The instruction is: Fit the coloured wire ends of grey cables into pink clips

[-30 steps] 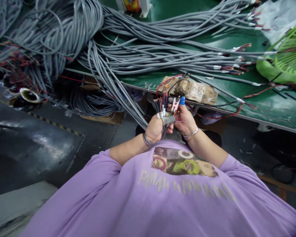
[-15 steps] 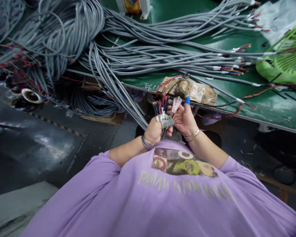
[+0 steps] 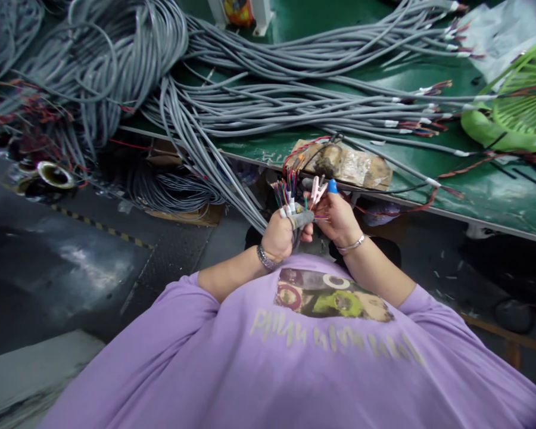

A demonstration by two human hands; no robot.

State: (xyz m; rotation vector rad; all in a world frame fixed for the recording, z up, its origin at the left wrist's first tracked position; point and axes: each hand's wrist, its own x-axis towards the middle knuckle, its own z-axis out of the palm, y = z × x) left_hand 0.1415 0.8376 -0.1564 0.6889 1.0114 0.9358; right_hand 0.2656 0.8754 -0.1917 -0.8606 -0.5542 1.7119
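My left hand is closed around a bundle of grey cables. Coloured wires fan out above that fist, with white bands at the cable ends. One grey cable end points right, and its thin coloured cores reach my right hand. That hand is closed, its thumb wearing a blue fingertip cover. Between its thumb and fingers stands a pink two-pronged clip-like tool. Whether its fingers also pinch the thin cores cannot be made out.
Long grey cables lie across the green table, coiled at left. At the table's edge sits a taped cardboard piece. A green fan and clear plastic bag lie at right. More cable is coiled below.
The pink tool has turned, and its two prongs now show apart. My right thumb has shifted slightly left and down towards it. My left hand keeps its hold on the cables.
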